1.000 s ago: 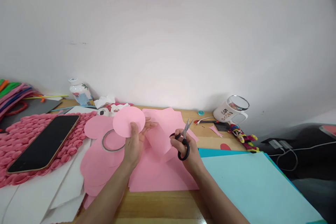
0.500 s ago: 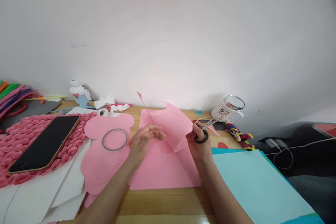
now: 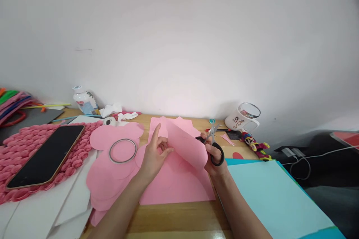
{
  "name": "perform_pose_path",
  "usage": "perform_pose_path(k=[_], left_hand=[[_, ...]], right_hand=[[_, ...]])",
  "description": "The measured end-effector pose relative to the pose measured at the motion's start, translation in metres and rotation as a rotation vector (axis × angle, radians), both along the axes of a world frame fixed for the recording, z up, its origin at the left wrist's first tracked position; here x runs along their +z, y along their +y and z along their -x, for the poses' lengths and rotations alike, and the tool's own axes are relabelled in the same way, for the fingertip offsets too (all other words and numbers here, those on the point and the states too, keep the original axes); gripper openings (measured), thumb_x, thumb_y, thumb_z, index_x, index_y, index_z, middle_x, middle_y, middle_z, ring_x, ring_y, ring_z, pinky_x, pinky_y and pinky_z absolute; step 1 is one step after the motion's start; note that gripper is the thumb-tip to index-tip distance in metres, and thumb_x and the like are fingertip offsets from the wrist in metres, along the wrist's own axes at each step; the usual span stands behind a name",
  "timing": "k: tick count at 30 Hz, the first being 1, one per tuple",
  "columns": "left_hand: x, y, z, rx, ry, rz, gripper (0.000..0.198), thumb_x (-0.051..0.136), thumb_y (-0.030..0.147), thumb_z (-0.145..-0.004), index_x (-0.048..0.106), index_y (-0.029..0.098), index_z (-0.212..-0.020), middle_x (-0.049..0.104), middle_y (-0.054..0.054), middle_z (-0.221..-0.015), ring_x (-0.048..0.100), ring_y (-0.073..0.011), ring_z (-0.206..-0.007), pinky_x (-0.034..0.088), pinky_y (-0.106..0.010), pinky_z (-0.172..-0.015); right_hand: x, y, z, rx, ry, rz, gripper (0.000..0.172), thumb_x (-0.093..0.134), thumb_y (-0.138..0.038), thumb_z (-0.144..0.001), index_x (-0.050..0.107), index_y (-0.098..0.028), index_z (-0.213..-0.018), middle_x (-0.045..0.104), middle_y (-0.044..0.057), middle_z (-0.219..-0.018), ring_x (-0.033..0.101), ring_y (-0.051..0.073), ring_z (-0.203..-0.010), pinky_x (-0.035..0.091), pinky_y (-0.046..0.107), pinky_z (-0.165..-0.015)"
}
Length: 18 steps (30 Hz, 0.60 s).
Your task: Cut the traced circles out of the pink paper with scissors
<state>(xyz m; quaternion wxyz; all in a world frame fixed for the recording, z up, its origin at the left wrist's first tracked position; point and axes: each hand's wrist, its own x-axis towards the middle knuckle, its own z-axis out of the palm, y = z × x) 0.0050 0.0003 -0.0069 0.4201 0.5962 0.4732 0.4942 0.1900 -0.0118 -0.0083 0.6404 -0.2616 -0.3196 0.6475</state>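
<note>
My right hand (image 3: pixel 215 157) is closed around a pair of scissors (image 3: pixel 214 149) with black handles, the blades pointing up. A curled pink paper piece (image 3: pixel 187 143) rests against that hand's fingers; the fingers behind it are hidden. At the left end of this piece is my left hand (image 3: pixel 154 157), its index finger raised and its other fingers loosely bent, gripping nothing that I can see. Below both hands lies a stack of pink paper sheets (image 3: pixel 179 190). Left of it, pink cloud-shaped cutouts (image 3: pixel 103 183) overlap, with a roll of clear tape (image 3: pixel 111 157) on top.
A phone (image 3: pixel 47 157) lies on pink woven matting (image 3: pixel 75 164) at left, over white sheets (image 3: pixel 36 216). A white bottle (image 3: pixel 85 101) and tissues (image 3: pixel 110 110) are by the wall. At right are a mug (image 3: pixel 238 119), a toy figure (image 3: pixel 256 145) and light blue sheets (image 3: pixel 275 194).
The pink piece has turned and curled into a rounded roll, and its thin dangling strip no longer shows. The scissors' blades now point more upward. My left hand has turned, index finger up.
</note>
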Motion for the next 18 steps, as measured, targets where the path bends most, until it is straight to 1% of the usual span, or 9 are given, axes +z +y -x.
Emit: perform_pose_path(k=[1,3,5,7,10,13,15,16,18], left_hand=[[0.001,0.000,0.000,0.050,0.018,-0.001,0.063,0.066,0.016,-0.064,0.048,0.025,-0.124,0.058,0.005,-0.070,0.052,-0.0128,-0.067,0.045,-0.029,-0.073],[0.004,0.001,0.002,0.144,0.048,-0.009,0.037,0.070,0.020,-0.060,0.064,0.021,-0.096,0.057,0.004,-0.066,0.053,-0.0135,-0.066,0.044,-0.028,-0.072],[0.008,0.001,0.003,0.193,0.041,-0.004,0.015,0.072,0.025,-0.058,0.065,0.019,-0.069,0.059,0.002,-0.064,0.054,-0.0144,-0.064,0.045,-0.028,-0.068],[0.010,0.002,0.005,0.232,0.009,0.036,0.016,0.072,0.031,-0.059,0.062,0.018,-0.058,0.061,0.000,-0.060,0.057,-0.0159,-0.063,0.046,-0.027,-0.064],[0.011,0.004,0.009,0.344,-0.040,0.118,0.024,0.067,0.038,-0.065,0.063,0.017,-0.054,0.066,-0.002,-0.057,0.060,-0.0169,-0.060,0.047,-0.027,-0.062],[0.009,0.007,0.012,0.450,-0.092,0.093,0.029,0.065,0.040,-0.069,0.059,0.017,-0.053,0.064,-0.001,-0.050,0.059,-0.0157,-0.055,0.047,-0.027,-0.065],[0.007,0.008,0.014,0.473,-0.139,0.065,0.030,0.066,0.039,-0.070,0.056,0.017,-0.052,0.061,0.001,-0.044,0.057,-0.0145,-0.052,0.047,-0.027,-0.067],[0.007,0.009,0.014,0.468,-0.176,0.062,0.032,0.066,0.039,-0.071,0.055,0.017,-0.051,0.059,0.001,-0.043,0.057,-0.0143,-0.050,0.047,-0.027,-0.067],[0.006,0.010,0.015,0.425,-0.291,0.061,0.037,0.065,0.041,-0.072,0.054,0.017,-0.047,0.057,0.000,-0.041,0.057,-0.0146,-0.048,0.049,-0.028,-0.063]], right_hand=[[0.000,0.000,0.000,0.002,0.001,0.001,0.034,0.077,-0.031,-0.056,0.056,-0.025,-0.080,0.049,-0.007,-0.058,0.045,0.012,-0.051,0.037,0.023,-0.047],[0.000,0.001,0.001,-0.003,0.008,0.001,0.032,0.077,-0.031,-0.057,0.055,-0.025,-0.080,0.050,-0.006,-0.061,0.046,0.012,-0.053,0.037,0.023,-0.048],[0.000,0.004,0.001,-0.045,0.032,-0.014,0.030,0.076,-0.033,-0.059,0.055,-0.025,-0.079,0.050,-0.006,-0.062,0.048,0.012,-0.055,0.039,0.024,-0.051],[0.000,0.008,0.001,-0.151,0.067,-0.044,0.028,0.075,-0.036,-0.062,0.055,-0.025,-0.079,0.048,-0.007,-0.060,0.048,0.011,-0.056,0.042,0.025,-0.056],[0.000,0.015,-0.001,-0.387,0.071,-0.051,0.025,0.072,-0.038,-0.066,0.054,-0.024,-0.077,0.048,-0.008,-0.060,0.049,0.011,-0.056,0.047,0.031,-0.067],[0.000,0.018,-0.002,-0.693,-0.064,-0.045,0.021,0.068,-0.035,-0.070,0.053,-0.021,-0.072,0.051,-0.006,-0.063,0.053,0.011,-0.061,0.047,0.034,-0.074],[-0.001,0.017,-0.002,-0.857,-0.212,-0.067,0.016,0.066,-0.033,-0.073,0.055,-0.020,-0.073,0.055,-0.004,-0.068,0.056,0.012,-0.067,0.046,0.033,-0.075],[-0.001,0.016,-0.002,-0.891,-0.280,-0.081,0.015,0.064,-0.032,-0.075,0.057,-0.019,-0.076,0.058,-0.003,-0.071,0.057,0.013,-0.069,0.045,0.033,-0.075],[-0.002,0.014,0.000,-0.861,-0.387,-0.117,0.015,0.061,-0.032,-0.077,0.058,-0.019,-0.084,0.062,0.000,-0.076,0.060,0.015,-0.073,0.045,0.035,-0.076]])
